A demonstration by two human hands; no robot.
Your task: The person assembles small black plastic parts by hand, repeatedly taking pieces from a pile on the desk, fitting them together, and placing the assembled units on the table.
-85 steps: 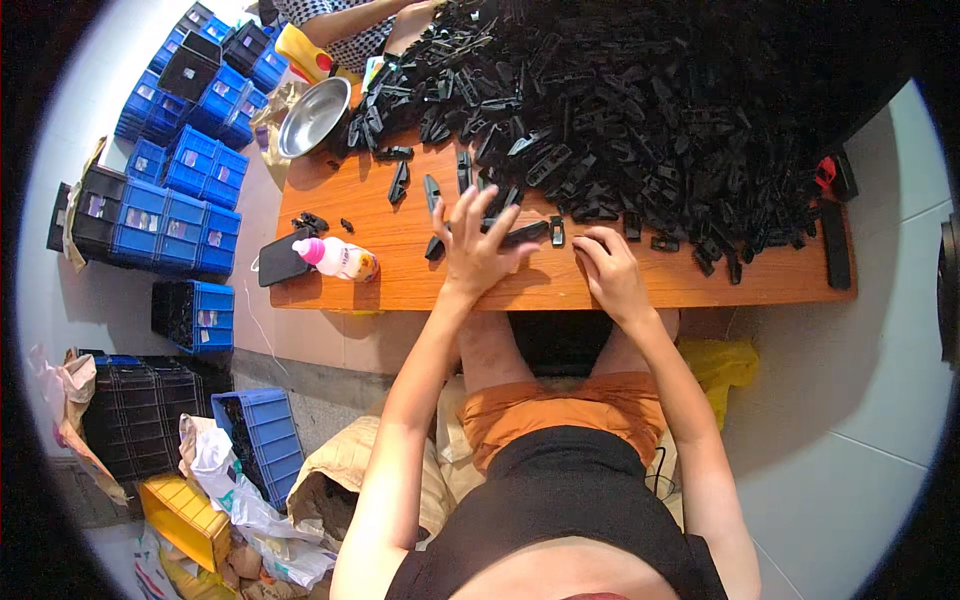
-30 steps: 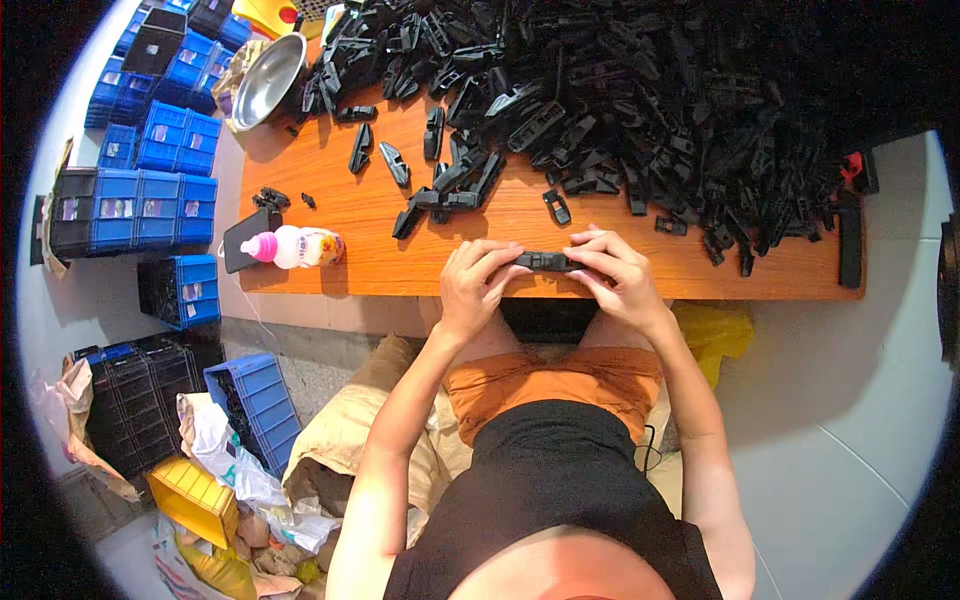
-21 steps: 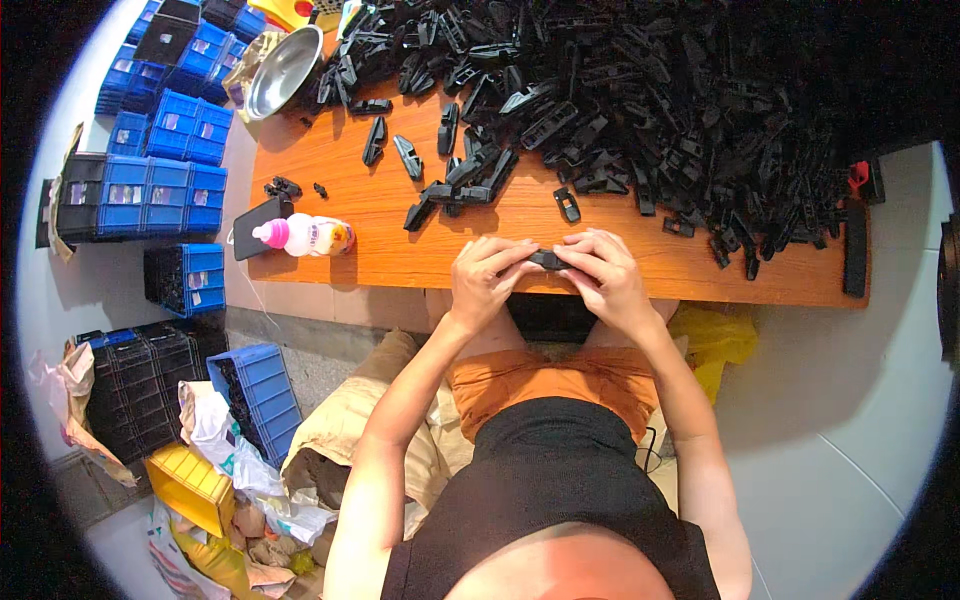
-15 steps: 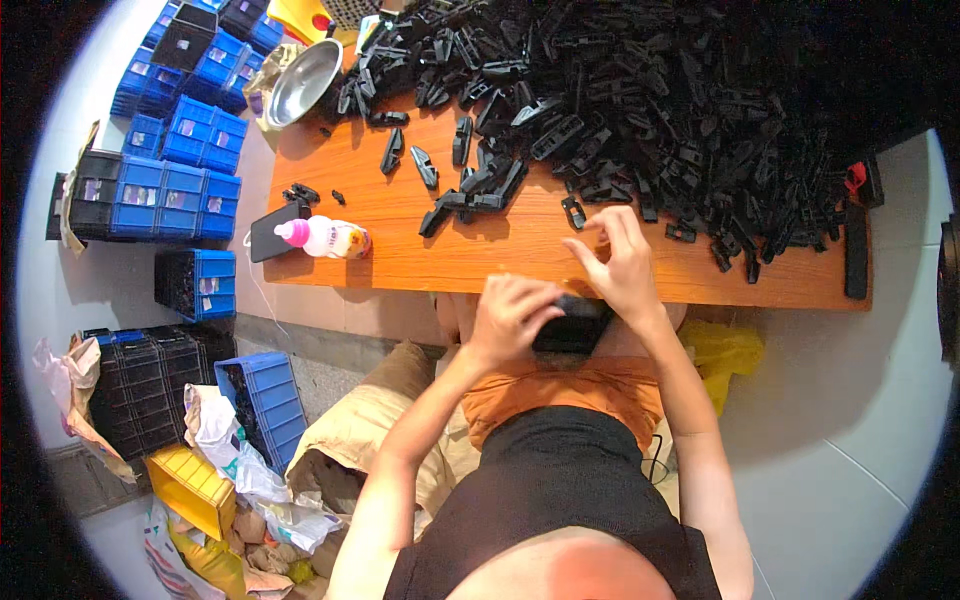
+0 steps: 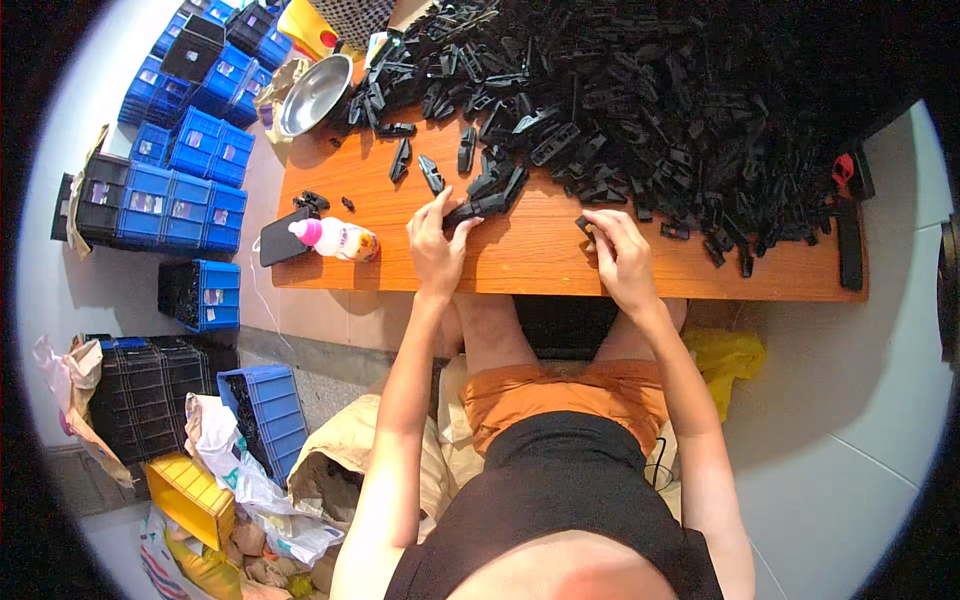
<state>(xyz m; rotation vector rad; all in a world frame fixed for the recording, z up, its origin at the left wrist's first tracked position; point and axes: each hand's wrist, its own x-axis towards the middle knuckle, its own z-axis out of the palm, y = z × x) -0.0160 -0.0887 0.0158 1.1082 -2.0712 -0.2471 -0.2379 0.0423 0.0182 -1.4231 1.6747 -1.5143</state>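
Observation:
On the near part of the wooden table (image 5: 520, 262), my left hand (image 5: 437, 255) has its thumb and fingers around the near end of a black plastic part (image 5: 457, 214) in a small cluster. That part still rests against the others, and my fingers partly hide it. Farther right, close to the table's front edge, my right hand (image 5: 622, 258) pinches a small black plastic piece (image 5: 585, 228) between thumb and fingertips. Just beyond the left fingers lies a single black clip-like part (image 5: 431, 174).
A large heap of black plastic parts (image 5: 640, 110) covers the far and right side. At the left are a pink-capped bottle (image 5: 345, 241), a dark phone (image 5: 284, 240) and a metal bowl (image 5: 316, 95). Blue crates (image 5: 180, 205) and a yellow crate (image 5: 190, 498) stand on the floor.
My left hand has moved forward and left, from above the table edge to the cluster. My right hand has closed on the small black piece, which lay on the table before.

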